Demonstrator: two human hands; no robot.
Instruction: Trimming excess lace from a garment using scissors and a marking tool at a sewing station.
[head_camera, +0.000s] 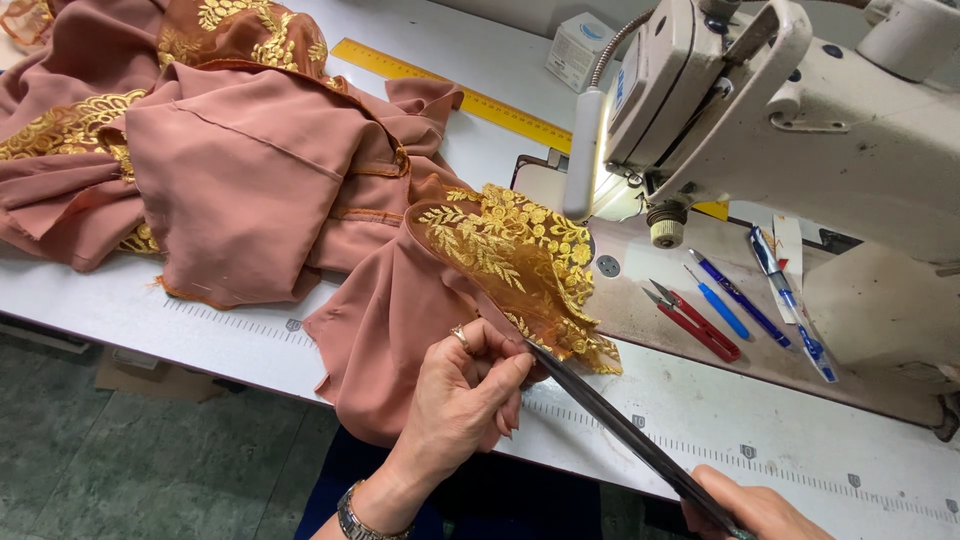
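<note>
Dusty-pink fabric (250, 170) with gold floral embroidery (510, 245); yellow ruler (450, 92); red snips (695, 322).

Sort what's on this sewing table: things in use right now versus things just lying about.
In use:
left hand pinching the lace trim
right hand holding the scissors
pink fabric

Lying about:
ruler
red snips
blue pens
small box
sewing machine, not stitching

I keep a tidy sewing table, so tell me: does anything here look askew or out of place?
The yellow ruler lies slanted, partly buried under the heaped pink fabric, and that fabric spills over the table edge. The red snips and pens lie loose on the machine bed. Nothing looks damaged.
</note>
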